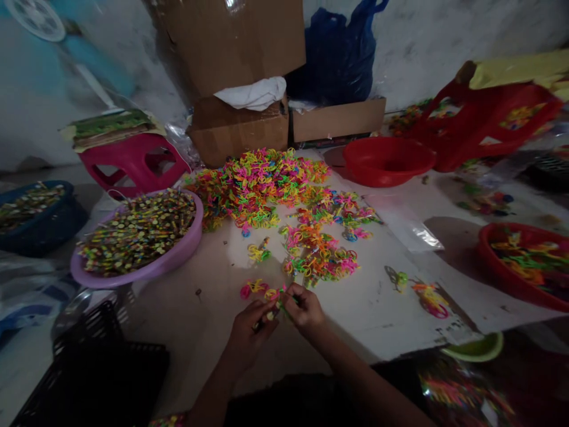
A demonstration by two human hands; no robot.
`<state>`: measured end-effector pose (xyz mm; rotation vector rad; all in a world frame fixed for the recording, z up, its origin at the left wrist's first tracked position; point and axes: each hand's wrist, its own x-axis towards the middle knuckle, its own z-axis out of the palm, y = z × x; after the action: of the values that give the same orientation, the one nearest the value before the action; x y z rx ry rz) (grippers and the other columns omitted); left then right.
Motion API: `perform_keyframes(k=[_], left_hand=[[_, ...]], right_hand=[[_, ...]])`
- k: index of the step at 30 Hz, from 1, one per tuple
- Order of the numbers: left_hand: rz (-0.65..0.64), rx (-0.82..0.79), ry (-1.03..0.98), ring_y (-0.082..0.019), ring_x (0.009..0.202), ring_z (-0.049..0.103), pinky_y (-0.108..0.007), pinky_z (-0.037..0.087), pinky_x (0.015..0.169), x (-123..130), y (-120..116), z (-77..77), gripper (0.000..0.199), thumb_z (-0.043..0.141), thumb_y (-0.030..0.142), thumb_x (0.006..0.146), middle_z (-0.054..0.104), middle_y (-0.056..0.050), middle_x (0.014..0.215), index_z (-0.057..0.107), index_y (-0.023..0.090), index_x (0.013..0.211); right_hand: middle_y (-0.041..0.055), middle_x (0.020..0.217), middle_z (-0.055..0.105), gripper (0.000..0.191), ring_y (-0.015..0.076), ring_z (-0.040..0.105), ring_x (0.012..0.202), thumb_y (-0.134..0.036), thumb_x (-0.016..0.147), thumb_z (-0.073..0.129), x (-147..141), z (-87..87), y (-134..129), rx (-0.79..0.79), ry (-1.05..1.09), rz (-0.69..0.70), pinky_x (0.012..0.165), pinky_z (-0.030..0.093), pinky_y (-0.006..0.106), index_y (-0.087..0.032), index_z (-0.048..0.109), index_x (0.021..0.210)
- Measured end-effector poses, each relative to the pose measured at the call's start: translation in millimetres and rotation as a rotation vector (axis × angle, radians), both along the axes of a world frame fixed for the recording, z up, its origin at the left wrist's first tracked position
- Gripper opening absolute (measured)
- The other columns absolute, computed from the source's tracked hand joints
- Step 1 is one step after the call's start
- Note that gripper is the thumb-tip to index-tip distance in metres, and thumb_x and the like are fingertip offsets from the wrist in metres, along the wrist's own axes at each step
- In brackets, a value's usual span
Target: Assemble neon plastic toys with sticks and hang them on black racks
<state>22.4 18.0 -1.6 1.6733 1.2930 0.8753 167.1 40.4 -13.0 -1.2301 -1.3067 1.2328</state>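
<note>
Both hands meet low in the middle of the head view, fingers closed. My left hand (249, 326) grips a few short pieces with pale round ends, like those heaped in the purple basin (195, 237). Close against it, my right hand (304, 311) pinches a small green plastic piece, mostly hidden by the fingers. Just beyond the fingertips lie loose pink and yellow plastic pieces (254, 287). Farther off, a flat spread of bright plastic pieces (320, 252) joins a taller pile (267, 178) of the same kind.
A red basin (389, 163) stands at the back right, another red basin (528, 279) with pieces at the right edge. Clear plastic bags (409, 225) lie on the white surface. A black crate (98, 373) is at lower left. Cardboard boxes (240, 127) line the wall.
</note>
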Motion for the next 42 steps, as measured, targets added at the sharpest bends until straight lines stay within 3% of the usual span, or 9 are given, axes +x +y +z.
perform_keyframes(k=[5,10,15,17,23,27,31,36,42], left_hand=[[-0.070,-0.044,0.027,-0.015,0.066,0.054,-0.025,0.044,0.062,5.9,2.9,-1.0,0.035,0.054,0.033,0.076,0.062,-0.004,0.080,0.063,0.021,0.108],[0.452,-0.298,-0.053,-0.009,0.041,0.043,-0.021,0.035,0.042,-17.8,16.9,-13.3,0.040,0.050,0.052,0.073,0.054,0.003,0.058,0.061,0.018,0.091],[0.604,-0.490,-0.281,-0.006,0.036,0.038,-0.017,0.026,0.037,-36.0,20.4,-29.4,0.040,0.051,0.058,0.067,0.047,0.008,0.051,0.052,0.020,0.081],[0.576,-0.430,-0.317,-0.006,0.039,0.040,-0.017,0.028,0.039,-36.3,18.4,-33.9,0.042,0.054,0.057,0.066,0.051,0.006,0.057,0.054,0.019,0.084],[0.466,-0.427,-0.299,-0.005,0.043,0.041,-0.018,0.030,0.040,-29.9,12.3,-35.0,0.051,0.059,0.055,0.065,0.055,0.002,0.069,0.060,0.015,0.096],[0.381,-0.403,-0.344,-0.004,0.042,0.040,-0.017,0.028,0.038,-13.6,13.8,-20.3,0.049,0.058,0.052,0.069,0.058,0.000,0.073,0.058,0.016,0.101],[0.358,-0.305,-0.311,-0.004,0.043,0.041,-0.017,0.029,0.039,0.9,15.0,-3.5,0.041,0.054,0.049,0.074,0.059,0.000,0.073,0.059,0.016,0.098],[0.374,-0.298,-0.272,-0.005,0.040,0.039,-0.017,0.028,0.038,6.6,13.9,6.6,0.043,0.056,0.050,0.071,0.053,0.004,0.055,0.061,0.014,0.094],[0.285,-0.519,-0.397,-0.004,0.033,0.027,-0.017,0.015,0.032,7.0,12.7,6.5,0.040,0.050,0.054,0.074,0.037,0.009,0.041,0.058,0.016,0.079]], right_hand=[[-0.0038,0.049,0.038,0.031,0.0092,0.036,0.047,-0.039,0.076,0.043,22.2,-2.0,16.6,0.019,-0.183,0.020,0.045,0.030,0.021,-0.018,0.046,0.054],[0.0087,0.075,0.057,0.029,0.0192,0.050,0.073,-0.034,0.082,0.042,57.1,11.3,52.0,0.297,-0.803,-0.460,0.066,0.040,0.030,-0.014,0.064,0.079],[0.0077,0.088,0.061,0.019,0.0202,0.053,0.088,-0.024,0.080,0.049,-1.6,-7.0,49.9,0.379,-0.956,0.161,0.079,0.039,0.030,-0.018,0.064,0.090],[0.0097,0.089,0.061,0.018,0.0222,0.054,0.086,-0.024,0.075,0.054,-28.5,-19.7,45.4,0.332,-0.967,0.199,0.076,0.041,0.032,-0.016,0.063,0.089],[-0.0022,0.059,0.053,0.006,0.0114,0.050,0.054,-0.020,0.068,0.057,-29.4,-33.3,41.2,0.073,-0.417,0.150,0.051,0.039,0.021,-0.018,0.054,0.072],[-0.0082,0.053,0.047,0.024,0.0073,0.042,0.040,-0.035,0.072,0.057,-13.8,-28.5,28.8,-0.034,0.058,0.217,0.038,0.034,0.018,-0.021,0.050,0.090],[-0.0091,0.050,0.046,0.032,0.0079,0.045,0.036,-0.048,0.071,0.058,-15.3,-21.1,19.3,-0.119,0.319,-0.031,0.035,0.035,0.018,-0.022,0.040,0.078],[-0.0084,0.053,0.044,0.032,0.0072,0.044,0.041,-0.046,0.075,0.057,-21.7,-13.1,15.7,-0.011,0.424,-0.047,0.041,0.038,0.019,-0.022,0.036,0.074],[-0.0086,0.055,0.035,0.022,0.0075,0.038,0.044,-0.035,0.085,0.047,-14.8,-8.5,9.7,0.192,0.181,-0.105,0.042,0.034,0.019,-0.021,0.041,0.100]])
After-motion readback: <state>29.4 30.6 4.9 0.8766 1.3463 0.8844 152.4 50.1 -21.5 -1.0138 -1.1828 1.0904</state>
